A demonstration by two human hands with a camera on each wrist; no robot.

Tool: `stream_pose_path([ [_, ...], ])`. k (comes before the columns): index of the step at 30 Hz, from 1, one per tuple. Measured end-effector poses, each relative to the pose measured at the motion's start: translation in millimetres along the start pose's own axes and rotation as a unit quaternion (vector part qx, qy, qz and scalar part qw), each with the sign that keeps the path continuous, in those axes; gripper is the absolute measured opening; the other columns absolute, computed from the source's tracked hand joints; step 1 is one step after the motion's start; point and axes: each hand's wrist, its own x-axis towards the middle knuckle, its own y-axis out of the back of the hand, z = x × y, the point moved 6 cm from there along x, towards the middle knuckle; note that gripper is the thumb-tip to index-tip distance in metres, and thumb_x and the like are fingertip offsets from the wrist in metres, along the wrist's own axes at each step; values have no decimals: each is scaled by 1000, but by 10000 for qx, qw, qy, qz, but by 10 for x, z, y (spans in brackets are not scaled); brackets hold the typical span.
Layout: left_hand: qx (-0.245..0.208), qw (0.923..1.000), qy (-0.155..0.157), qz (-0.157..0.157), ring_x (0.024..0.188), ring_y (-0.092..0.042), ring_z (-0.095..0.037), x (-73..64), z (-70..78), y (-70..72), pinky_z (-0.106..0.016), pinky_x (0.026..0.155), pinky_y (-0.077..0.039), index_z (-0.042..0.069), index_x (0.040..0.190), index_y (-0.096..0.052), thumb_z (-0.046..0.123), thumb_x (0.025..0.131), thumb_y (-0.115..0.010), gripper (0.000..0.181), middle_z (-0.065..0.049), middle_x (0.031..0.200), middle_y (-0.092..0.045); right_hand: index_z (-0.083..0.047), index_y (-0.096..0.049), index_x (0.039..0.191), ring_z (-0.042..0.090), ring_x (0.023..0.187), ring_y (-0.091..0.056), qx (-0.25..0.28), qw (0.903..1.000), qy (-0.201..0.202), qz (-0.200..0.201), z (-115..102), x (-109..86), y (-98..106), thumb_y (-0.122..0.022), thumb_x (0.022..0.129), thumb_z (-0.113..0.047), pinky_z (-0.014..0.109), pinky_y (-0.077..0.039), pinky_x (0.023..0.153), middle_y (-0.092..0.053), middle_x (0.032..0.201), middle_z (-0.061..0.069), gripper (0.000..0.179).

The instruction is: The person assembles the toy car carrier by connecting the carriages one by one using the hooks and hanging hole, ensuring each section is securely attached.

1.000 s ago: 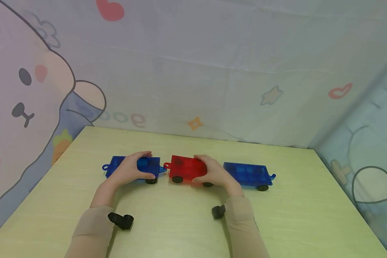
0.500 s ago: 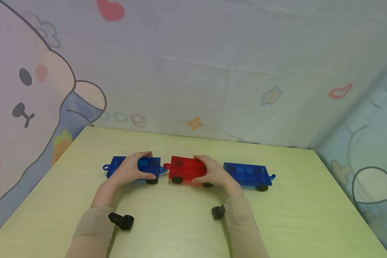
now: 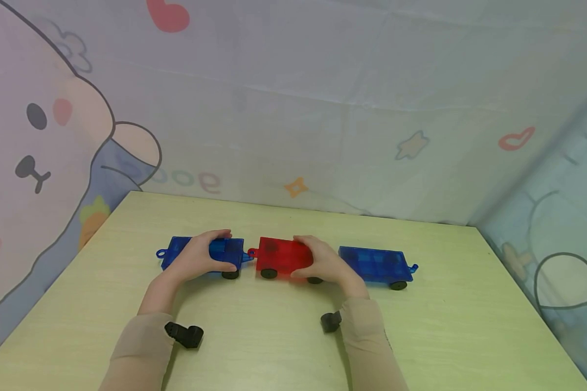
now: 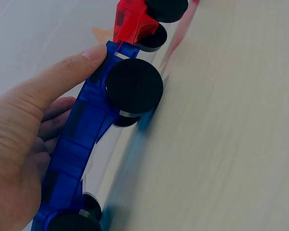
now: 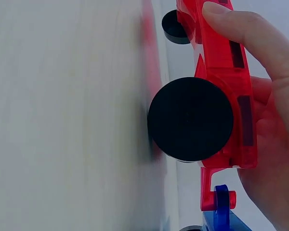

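Note:
Three translucent toy train cars with black wheels stand in a row on the table. My left hand [image 3: 195,258] grips the left blue train car [image 3: 232,251] from above, thumb along its near side. My right hand [image 3: 323,262] holds the red train car [image 3: 279,253] the same way. Between these two, the blue car's front hitch meets the red ring [image 3: 253,252]; whether it is hooked through cannot be told. Behind the right hand is another blue train car [image 3: 379,264]. In the right wrist view the red hook [image 5: 209,199] passes through a blue ring [image 5: 222,204].
The pale wooden table [image 3: 254,336] reaches back to a printed cloth backdrop [image 3: 293,108]. A blue ring [image 3: 161,253] projects from the row's left end, and a blue hook [image 3: 413,268] from its right end. Black camera mounts [image 3: 188,335] sit at both wrists.
The left blue car has shifted very slightly right, and the red car very slightly left and down. Both hands keep their grip; the right blue car stays nearly still.

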Motion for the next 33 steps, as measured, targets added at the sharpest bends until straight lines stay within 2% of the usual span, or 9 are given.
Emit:
stream_pose_path([
  [23,-51,10000,-13,-43,139,-38,-41,11,16,-7,-60,112,-32,-1,146,-41,30,77,-84,86,-20,145,-50,-5,-41,147,30,135,-44,-140,9998,-139,-38,-9,-4,-12,-80,80,-22,48,-39,112,-46,149,12,80],
  [33,-77,10000,17,-53,139,-38,-40,12,-8,8,-60,113,-31,-1,146,-41,30,77,-84,87,-19,145,-50,-5,-41,147,30,135,-43,-185,9998,-73,-57,-19,12,-15,-79,80,-23,48,-39,112,-46,149,13,80],
])
